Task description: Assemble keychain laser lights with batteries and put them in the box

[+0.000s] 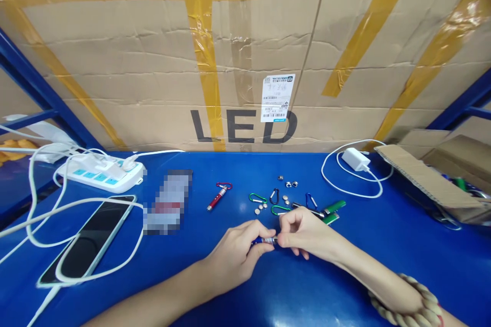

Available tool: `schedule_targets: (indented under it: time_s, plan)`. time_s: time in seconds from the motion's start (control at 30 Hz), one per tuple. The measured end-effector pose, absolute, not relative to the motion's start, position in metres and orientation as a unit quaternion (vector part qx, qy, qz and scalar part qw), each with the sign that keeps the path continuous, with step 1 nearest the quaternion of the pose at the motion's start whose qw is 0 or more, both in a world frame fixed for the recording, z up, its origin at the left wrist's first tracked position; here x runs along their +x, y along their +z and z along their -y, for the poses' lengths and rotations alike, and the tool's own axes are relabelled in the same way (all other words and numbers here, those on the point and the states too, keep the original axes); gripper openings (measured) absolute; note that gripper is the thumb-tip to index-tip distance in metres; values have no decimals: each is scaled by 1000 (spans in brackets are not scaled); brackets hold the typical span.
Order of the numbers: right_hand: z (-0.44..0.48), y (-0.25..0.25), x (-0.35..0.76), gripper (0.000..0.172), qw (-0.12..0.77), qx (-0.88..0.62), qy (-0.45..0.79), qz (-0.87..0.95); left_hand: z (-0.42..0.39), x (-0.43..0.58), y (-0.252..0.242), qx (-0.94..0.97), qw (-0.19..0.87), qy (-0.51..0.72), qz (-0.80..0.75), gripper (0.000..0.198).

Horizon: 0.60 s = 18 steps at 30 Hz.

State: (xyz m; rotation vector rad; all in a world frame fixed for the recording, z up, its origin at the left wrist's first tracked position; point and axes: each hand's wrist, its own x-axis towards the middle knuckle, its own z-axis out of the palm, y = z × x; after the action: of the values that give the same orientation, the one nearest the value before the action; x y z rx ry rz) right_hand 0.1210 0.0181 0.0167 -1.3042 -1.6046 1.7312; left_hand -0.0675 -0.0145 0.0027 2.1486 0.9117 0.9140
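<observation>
My left hand (241, 250) is closed round a small blue pen-shaped flashlight (264, 240), held low over the blue table. The thumb and fingers of my right hand (303, 232) pinch its right end; any small part between those fingertips is hidden. Just beyond the hands lie green carabiner clips (258, 197), a dark clip (274, 195), a blue clip (311, 200) and several button cells (257, 211). Small silver caps (291, 184) sit farther back. Green flashlight barrels (334, 208) and a black one lie partly behind my right hand. A red flashlight (217, 198) with a red clip lies left of these.
At the left are a phone (92, 235), a white power strip (103, 173) with loose cables, and a blurred-out item (169, 202). A white charger (356, 159) and an open cardboard box (418, 176) stand at the right. A large carton (153, 87) backs the blue table (307, 296).
</observation>
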Motion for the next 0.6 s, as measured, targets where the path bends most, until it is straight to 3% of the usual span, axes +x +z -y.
schedule_targets:
  time_s: [0.23,0.33,0.43,0.6]
  plan:
    - [-16,17,117,47,234,-496,602,580,12,-65,8,801,336,346,-355,19]
    - [-17,20,117,44,313,-496,552,593,8,-63,10,763,380,351,-388,17]
    - [-20,22,122,34,418,-437,446,660,5,-62,12,745,410,344,-398,17]
    - [-24,21,131,17,408,-293,324,802,4,-62,14,743,434,327,-390,17]
